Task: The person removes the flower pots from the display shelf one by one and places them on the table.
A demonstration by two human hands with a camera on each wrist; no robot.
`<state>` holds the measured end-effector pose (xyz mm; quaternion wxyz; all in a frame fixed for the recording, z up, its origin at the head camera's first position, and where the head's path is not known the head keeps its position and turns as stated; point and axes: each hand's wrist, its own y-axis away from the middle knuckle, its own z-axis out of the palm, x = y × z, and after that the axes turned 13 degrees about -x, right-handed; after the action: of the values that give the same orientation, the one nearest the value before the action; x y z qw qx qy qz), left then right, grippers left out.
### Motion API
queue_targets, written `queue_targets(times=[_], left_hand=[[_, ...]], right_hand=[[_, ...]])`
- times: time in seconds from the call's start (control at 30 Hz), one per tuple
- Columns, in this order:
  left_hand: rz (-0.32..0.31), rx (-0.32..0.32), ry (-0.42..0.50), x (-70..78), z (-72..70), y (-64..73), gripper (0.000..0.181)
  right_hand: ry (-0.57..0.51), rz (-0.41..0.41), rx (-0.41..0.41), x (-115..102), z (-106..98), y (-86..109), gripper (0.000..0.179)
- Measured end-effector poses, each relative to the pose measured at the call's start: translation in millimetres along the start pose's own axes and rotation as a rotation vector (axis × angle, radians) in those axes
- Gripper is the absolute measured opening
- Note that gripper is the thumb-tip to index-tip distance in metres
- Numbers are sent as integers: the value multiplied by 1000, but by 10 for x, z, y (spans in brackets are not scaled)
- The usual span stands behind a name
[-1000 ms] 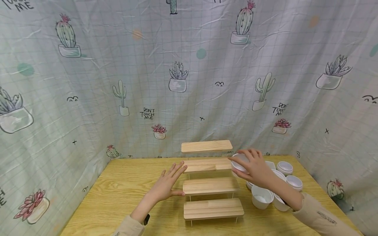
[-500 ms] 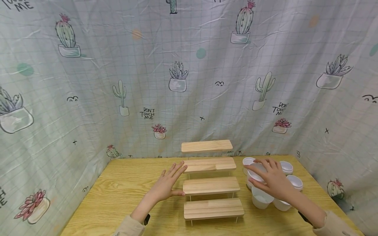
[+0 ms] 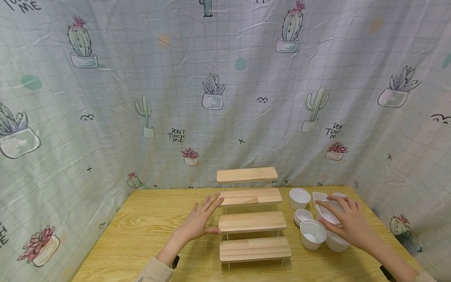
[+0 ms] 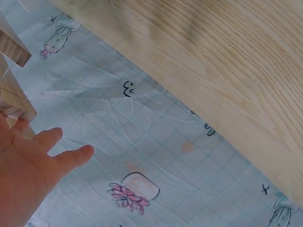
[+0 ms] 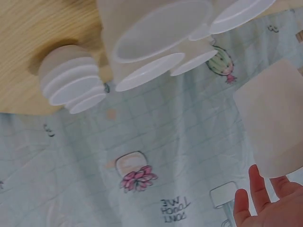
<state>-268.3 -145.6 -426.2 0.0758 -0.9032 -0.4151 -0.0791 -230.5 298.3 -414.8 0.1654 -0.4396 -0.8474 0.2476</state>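
Observation:
My right hand (image 3: 349, 223) holds a white cup (image 3: 328, 214) by its rim, amid the cups on the right of the table. In the right wrist view this cup (image 5: 274, 118) stands apart from the others, with the fingertips (image 5: 254, 175) at its rim. My left hand (image 3: 197, 223) lies spread along the left ends of a stepped wooden display stand (image 3: 251, 223) with several tiers. Its fingertips overlap one upper tier and the thumb reaches a lower one. In the left wrist view the straight fingers (image 4: 71, 158) show near the board ends (image 4: 14, 47).
Around the right hand stand a white cup (image 3: 299, 199) at the back, small stacked tubs (image 3: 303, 216), and two cups in front, one of them nearer the stand (image 3: 312, 235). A square white container (image 3: 318, 196) sits behind. A cactus-print curtain (image 3: 211, 137) encloses the wooden table (image 3: 158, 219).
My right hand has moved right and slightly toward me with the cup, away from the stand, uncovering the back cup and small tubs. The left hand stays where it was.

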Motion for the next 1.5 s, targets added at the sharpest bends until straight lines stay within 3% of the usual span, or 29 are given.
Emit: queue_targets(times=[0.3, 0.8, 1.27, 1.5], left_hand=[[-12, -5, -13, 1, 1, -5, 94], [-9, -3, -8, -3, 8, -5, 94], [-10, -6, -5, -10, 20, -11, 94], [-9, -4, -13, -4, 20, -15, 94]], right_hand=[[30, 40, 4, 159, -31, 166, 43], [142, 145, -55, 461, -18, 522, 52], [222, 196, -72, 699, 84, 757, 51], [251, 178, -60, 778, 151, 867, 53]])
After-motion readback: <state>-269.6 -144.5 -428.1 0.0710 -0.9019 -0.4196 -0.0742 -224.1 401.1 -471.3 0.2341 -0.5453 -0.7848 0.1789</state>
